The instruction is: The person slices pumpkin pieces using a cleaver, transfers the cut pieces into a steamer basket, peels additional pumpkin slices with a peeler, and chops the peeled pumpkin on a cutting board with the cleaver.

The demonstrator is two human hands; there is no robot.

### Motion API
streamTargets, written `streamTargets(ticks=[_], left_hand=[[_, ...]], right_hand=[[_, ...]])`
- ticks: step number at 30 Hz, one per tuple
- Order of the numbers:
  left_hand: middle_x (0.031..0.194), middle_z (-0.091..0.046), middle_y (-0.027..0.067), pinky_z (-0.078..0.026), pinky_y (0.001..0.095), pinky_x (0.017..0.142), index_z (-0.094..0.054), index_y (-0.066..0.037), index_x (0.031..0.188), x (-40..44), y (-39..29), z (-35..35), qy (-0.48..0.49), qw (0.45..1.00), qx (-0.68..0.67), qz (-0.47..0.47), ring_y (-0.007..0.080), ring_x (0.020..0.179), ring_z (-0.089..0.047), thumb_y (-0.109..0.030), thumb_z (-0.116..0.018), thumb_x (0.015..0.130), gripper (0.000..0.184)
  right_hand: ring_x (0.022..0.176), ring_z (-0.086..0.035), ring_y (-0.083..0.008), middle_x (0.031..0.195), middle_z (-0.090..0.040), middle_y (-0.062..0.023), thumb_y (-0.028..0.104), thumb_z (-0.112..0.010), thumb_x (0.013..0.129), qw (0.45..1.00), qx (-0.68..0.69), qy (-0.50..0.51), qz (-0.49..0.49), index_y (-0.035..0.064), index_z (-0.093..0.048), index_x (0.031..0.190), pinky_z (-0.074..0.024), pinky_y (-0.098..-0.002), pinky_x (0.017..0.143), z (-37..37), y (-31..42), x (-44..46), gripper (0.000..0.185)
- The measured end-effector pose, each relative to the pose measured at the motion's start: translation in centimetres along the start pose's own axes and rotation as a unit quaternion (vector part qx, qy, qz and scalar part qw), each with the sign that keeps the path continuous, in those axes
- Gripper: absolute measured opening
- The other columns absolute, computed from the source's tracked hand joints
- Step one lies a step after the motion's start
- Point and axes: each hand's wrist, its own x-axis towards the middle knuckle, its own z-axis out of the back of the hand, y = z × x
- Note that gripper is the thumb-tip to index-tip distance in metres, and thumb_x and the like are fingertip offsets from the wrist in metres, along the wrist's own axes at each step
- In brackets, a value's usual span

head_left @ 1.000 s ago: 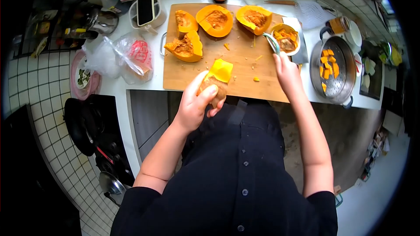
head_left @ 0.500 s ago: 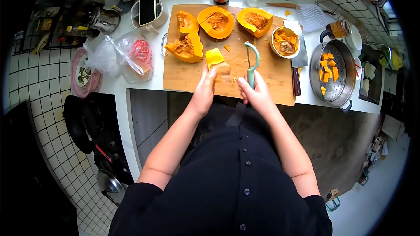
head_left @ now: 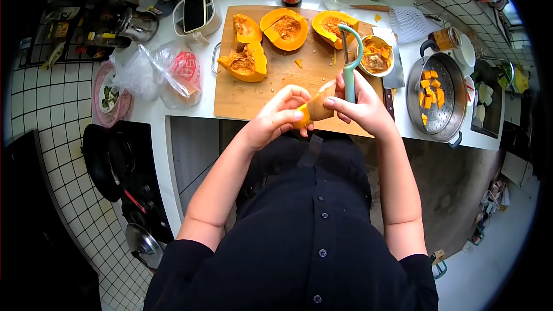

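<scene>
White kitchen countertop (head_left: pixel 152 110), looked down on by the person standing at its near edge. A wooden cutting board (head_left: pixel 247 101) covers its middle. Just beyond the board's right edge stands a steel steamer pot (head_left: pixel 446 120), probably set there for easy reach. Four seedy pumpkin wedges (head_left: pixel 288 27) rest along the board's far edge and far left corner, seemingly to leave the near part for working. A cleaver (head_left: pixel 390 103) lies along the right edge, beside a small bowl (head_left: pixel 380 74) of scraps at the far right corner.

The hands are close together above the middle of the near edge, sharing a tan-skinned pumpkin piece (head_left: pixel 318 109). The left hand (head_left: pixel 275 116) grips its orange end; the right hand (head_left: pixel 367 106) steadies the other while clasping a green peeler (head_left: pixel 350 78), blade upward, apparently so the fingertips can help. Smallest are the pumpkin cubes (head_left: pixel 428 84) inside the pot and scattered seeds on the board
</scene>
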Motion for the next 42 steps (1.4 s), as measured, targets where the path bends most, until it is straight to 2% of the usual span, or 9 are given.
streamTargets(ticks=[4, 9, 12, 14, 18, 21, 30, 36, 42], left_hand=[[0.102, -0.056, 0.0187, -0.046, 0.0269, 0.064, -0.033, -0.006, 0.124, 0.5, 0.3, 0.0, 0.081, 0.993, -0.054, 0.07, 0.0166, 0.076, -0.056, -0.013, -0.055, 0.086, 0.045], [0.086, -0.04, 0.0051, -0.032, 0.0217, 0.056, -0.012, -0.026, 0.145, 0.8, 0.0, -1.5, 0.007, 0.989, -0.128, 0.079, 0.0099, 0.063, -0.036, 0.0, -0.045, 0.081, 0.076], [0.089, -0.042, 0.0067, -0.033, 0.022, 0.057, -0.006, -0.024, 0.147, 0.6, 0.4, -1.1, -0.003, 0.992, -0.116, 0.053, 0.0101, 0.065, -0.038, 0.003, -0.042, 0.081, 0.08], [0.086, -0.043, 0.0052, -0.032, 0.0215, 0.055, -0.018, -0.018, 0.142, 0.4, 0.3, -1.8, -0.056, 0.992, -0.106, 0.048, 0.0087, 0.064, -0.037, 0.002, -0.043, 0.084, 0.067], [0.072, -0.042, -0.0013, -0.028, 0.0201, 0.048, -0.043, -0.006, 0.113, 0.7, 0.4, -1.1, -0.038, 0.997, -0.022, 0.061, 0.0046, 0.056, -0.035, -0.004, -0.046, 0.09, 0.023], [0.066, -0.04, -0.0042, -0.026, 0.0198, 0.045, -0.045, -0.006, 0.092, 0.7, 0.0, -1.3, -0.021, 0.996, -0.047, 0.067, 0.0036, 0.053, -0.033, -0.007, -0.048, 0.092, 0.003], [0.067, -0.039, -0.0043, -0.025, 0.0197, 0.045, -0.046, -0.007, 0.093, 0.6, 0.3, -1.4, -0.015, 0.994, -0.08, 0.067, 0.0026, 0.053, -0.03, -0.007, -0.045, 0.092, 0.001], [0.073, -0.043, 0.0, -0.029, 0.0214, 0.049, -0.042, -0.007, 0.098, 0.5, -1.0, -3.8, -0.136, 0.989, -0.049, 0.027, 0.005, 0.058, -0.034, -0.004, -0.044, 0.091, 0.008], [0.072, -0.043, -0.0015, -0.03, 0.0216, 0.049, -0.043, -0.008, 0.098, 1.0, -0.9, -3.2, -0.085, 0.995, -0.042, 0.01, 0.005, 0.058, -0.034, -0.005, -0.045, 0.092, 0.007]], right_hand=[[0.064, -0.047, -0.0069, 0.08, -0.052, -0.001, 0.015, -0.071, 0.083, 0.995, -0.089, 0.031, 0.022, 0.0076, -0.043, 0.093, -0.04, -0.0222, 0.054, 0.1, 1.2, 0.1, 0.031], [0.074, -0.052, -0.0151, 0.077, -0.051, -0.0061, 0.022, -0.055, 0.093, 0.971, -0.215, -0.099, 0.044, 0.002, -0.047, 0.09, -0.0429, -0.0308, 0.067, -0.4, 1.2, -0.1, 0.022], [0.072, -0.056, -0.0231, 0.074, -0.052, -0.012, 0.024, -0.045, 0.097, 0.955, -0.268, -0.073, 0.106, 0.0007, -0.048, 0.091, -0.0433, -0.0348, 0.066, -0.7, 0.5, -1.5, 0.024], [0.069, -0.058, -0.0372, 0.069, -0.055, -0.0193, 0.024, -0.047, 0.096, 0.94, -0.324, -0.064, 0.084, 0.0043, -0.052, 0.091, -0.0439, -0.0411, 0.061, -1.7, 0.0, -2.5, 0.021], [0.06, -0.058, -0.0358, 0.062, -0.054, -0.0157, 0.022, -0.054, 0.092, 0.889, -0.431, -0.036, 0.149, 0.0069, -0.052, 0.087, -0.0432, -0.0429, 0.052, -2.6, -0.6, -3.1, 0.016], [0.058, -0.058, -0.0341, 0.061, -0.054, -0.0143, 0.021, -0.058, 0.09, 0.878, -0.448, -0.041, 0.161, 0.0073, -0.052, 0.085, -0.0443, -0.0423, 0.051, -3.1, -0.6, -3.1, 0.016], [0.054, -0.058, -0.0311, 0.058, -0.054, -0.0112, 0.023, -0.06, 0.088, 0.814, -0.532, -0.093, 0.213, 0.0089, -0.049, 0.081, -0.0453, -0.0393, 0.048, -3.4, -0.8, -3.0, 0.019], [0.05, -0.058, -0.029, 0.056, -0.055, -0.0087, 0.025, -0.06, 0.088, 0.782, -0.57, -0.158, 0.197, 0.0107, -0.05, 0.083, -0.0456, -0.0382, 0.045, -4.5, -1.5, -3.0, 0.018], [0.051, -0.06, -0.0307, 0.059, -0.059, -0.0114, 0.027, -0.062, 0.086, 0.814, -0.538, -0.181, 0.126, 0.0076, -0.045, 0.12, -0.0472, -0.039, 0.047, -4.2, 0.1, -2.8, 0.043]])
